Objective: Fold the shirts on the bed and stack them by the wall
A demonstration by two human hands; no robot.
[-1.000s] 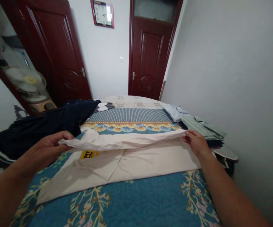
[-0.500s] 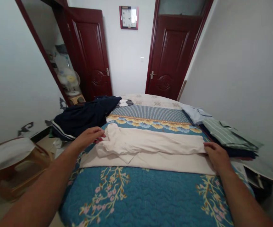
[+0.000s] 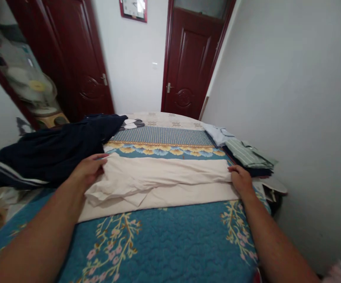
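A layered cream garment (image 3: 167,171) lies mid-frame on a blue quilt (image 3: 182,239). The right hand (image 3: 241,181) pinches its right end; the grip of the left hand (image 3: 89,169), at the left end, cannot be told. Uneven pulling could bunch the creased top layer. Middle right, a dark bag-like object (image 3: 277,204) hides any contents.

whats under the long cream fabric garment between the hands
The teal quilted bedspread with pink floral sprigs shows along the near edge of the long cream fabric garment. Whatever lies directly beneath the garment is covered and cannot be seen.
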